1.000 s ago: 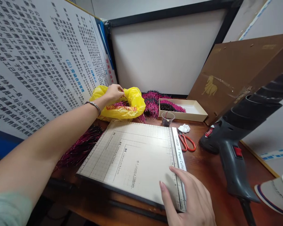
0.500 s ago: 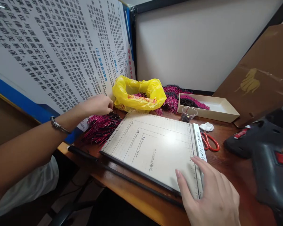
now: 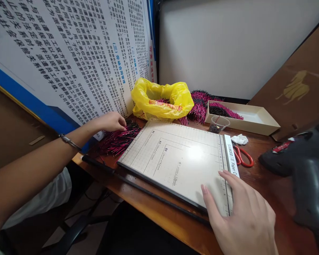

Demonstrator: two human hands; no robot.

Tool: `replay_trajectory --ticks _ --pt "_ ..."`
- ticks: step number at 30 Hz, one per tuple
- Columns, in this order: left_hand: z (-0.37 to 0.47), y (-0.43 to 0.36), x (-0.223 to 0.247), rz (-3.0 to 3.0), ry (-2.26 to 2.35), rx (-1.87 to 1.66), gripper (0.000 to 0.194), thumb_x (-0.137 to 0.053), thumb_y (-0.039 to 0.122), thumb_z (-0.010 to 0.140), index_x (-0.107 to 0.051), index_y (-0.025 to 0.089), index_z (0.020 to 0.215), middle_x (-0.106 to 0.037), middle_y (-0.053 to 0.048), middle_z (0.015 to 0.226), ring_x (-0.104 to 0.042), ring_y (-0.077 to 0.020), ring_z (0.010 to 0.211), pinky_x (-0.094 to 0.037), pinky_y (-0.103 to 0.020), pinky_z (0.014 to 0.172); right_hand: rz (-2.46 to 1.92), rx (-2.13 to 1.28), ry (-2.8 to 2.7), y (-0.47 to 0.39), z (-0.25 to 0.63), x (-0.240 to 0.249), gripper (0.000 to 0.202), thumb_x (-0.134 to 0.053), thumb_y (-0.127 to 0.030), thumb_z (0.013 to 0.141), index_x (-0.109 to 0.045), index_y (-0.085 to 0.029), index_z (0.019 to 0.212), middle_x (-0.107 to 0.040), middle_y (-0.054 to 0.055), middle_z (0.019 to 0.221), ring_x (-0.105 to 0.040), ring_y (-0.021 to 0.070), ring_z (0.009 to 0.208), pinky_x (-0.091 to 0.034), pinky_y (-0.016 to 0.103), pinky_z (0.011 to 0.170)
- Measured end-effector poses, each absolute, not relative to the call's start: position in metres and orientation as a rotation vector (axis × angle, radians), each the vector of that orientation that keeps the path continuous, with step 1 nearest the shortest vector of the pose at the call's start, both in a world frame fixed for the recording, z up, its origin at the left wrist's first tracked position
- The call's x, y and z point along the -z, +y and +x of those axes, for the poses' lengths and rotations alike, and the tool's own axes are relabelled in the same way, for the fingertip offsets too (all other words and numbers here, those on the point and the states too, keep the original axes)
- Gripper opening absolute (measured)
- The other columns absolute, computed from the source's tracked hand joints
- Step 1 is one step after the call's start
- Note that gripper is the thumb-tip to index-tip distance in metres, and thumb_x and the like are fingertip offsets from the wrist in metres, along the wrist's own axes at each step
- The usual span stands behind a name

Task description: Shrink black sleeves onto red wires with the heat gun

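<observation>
My left hand (image 3: 112, 122), a metal bracelet on its wrist, is at a pile of short magenta-and-black wires (image 3: 117, 141). Its fingers are curled together at the top of the pile. What lies between the fingertips, if anything, I cannot make out. My right hand (image 3: 244, 212) lies with thumb and fingers apart on the near right corner of a paper cutter (image 3: 186, 156) with printed size lines. Along the cutter's front left side runs its long black blade arm (image 3: 149, 193), which has a black handle (image 3: 97, 163).
Behind the cutter stands a yellow plastic bag (image 3: 163, 101) holding more wires. To its right are a wire heap (image 3: 199, 106), a shallow box (image 3: 257, 120), a small clear cup (image 3: 219, 124), a white tissue (image 3: 239, 139), red-handled scissors (image 3: 246, 157) and a dark power tool (image 3: 305, 177).
My left hand has come down from above the wire pile to its top. The right hand stays on the cutter. The view has shifted slightly.
</observation>
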State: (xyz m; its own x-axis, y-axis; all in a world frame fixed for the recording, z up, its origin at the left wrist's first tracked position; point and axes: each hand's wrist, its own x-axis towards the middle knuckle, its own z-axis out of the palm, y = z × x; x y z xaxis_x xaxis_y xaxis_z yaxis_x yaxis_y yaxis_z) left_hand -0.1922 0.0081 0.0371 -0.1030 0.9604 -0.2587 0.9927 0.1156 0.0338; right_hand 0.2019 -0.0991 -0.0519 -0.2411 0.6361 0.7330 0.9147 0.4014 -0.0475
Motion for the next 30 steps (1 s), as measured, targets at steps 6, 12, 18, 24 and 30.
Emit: replay_trajectory --ticks 6,12,18,24,30 --pt "-0.198 0.0 -0.041 1.89 2.252 0.041 0.032 -0.063 0.043 0.075 -0.081 0.022 0.092 -0.08 -0.002 0.084 -0.071 -0.0211 0.08 -0.049 -0.025 0.073 -1.334 0.498 -1.973 -0.099 0.201 0.054 0.05 -0.038 -0.053 0.103 -0.06 -0.01 0.118 -0.071 0.017 0.109 -0.067 0.0337 0.098 -0.045 0.046 0.091" --pt "-0.197 -0.004 -0.045 1.89 2.367 -0.121 0.035 -0.064 0.044 0.075 -0.08 0.02 0.096 -0.08 -0.005 0.086 -0.07 -0.0214 0.078 -0.051 -0.027 0.076 -1.339 0.481 -1.962 -0.099 0.201 0.054 0.05 -0.037 -0.053 0.103 -0.06 -0.011 0.118 -0.07 0.018 0.108 -0.067 0.0335 0.098 -0.047 0.047 0.09" --pt "-0.193 -0.007 -0.046 1.902 2.384 -0.203 0.035 -0.067 0.044 0.074 -0.08 0.021 0.096 -0.08 -0.005 0.09 -0.07 -0.0219 0.082 -0.051 -0.028 0.079 -1.336 0.487 -1.976 -0.099 0.201 0.053 0.049 -0.039 -0.052 0.103 -0.06 -0.01 0.118 -0.07 0.017 0.109 -0.066 0.0335 0.098 -0.046 0.045 0.089" --pt "-0.191 -0.012 -0.055 1.883 2.409 -0.228 0.036 -0.065 0.04 0.075 -0.079 0.017 0.098 -0.079 -0.006 0.089 -0.07 -0.0218 0.085 -0.05 -0.029 0.083 -1.337 0.477 -1.979 -0.1 0.203 0.053 0.05 -0.039 -0.052 0.103 -0.06 -0.01 0.118 -0.07 0.017 0.11 -0.066 0.0325 0.099 -0.045 0.044 0.089" --pt "-0.154 -0.022 -0.077 2.065 2.19 -0.319 0.021 -0.067 0.037 0.075 -0.078 0.022 0.085 -0.074 -0.001 0.073 -0.066 -0.0191 0.07 -0.05 -0.03 0.072 -1.335 0.476 -1.967 -0.099 0.202 0.053 0.049 -0.04 -0.052 0.103 -0.059 -0.011 0.119 -0.07 0.017 0.112 -0.065 0.0312 0.101 -0.045 0.043 0.09"
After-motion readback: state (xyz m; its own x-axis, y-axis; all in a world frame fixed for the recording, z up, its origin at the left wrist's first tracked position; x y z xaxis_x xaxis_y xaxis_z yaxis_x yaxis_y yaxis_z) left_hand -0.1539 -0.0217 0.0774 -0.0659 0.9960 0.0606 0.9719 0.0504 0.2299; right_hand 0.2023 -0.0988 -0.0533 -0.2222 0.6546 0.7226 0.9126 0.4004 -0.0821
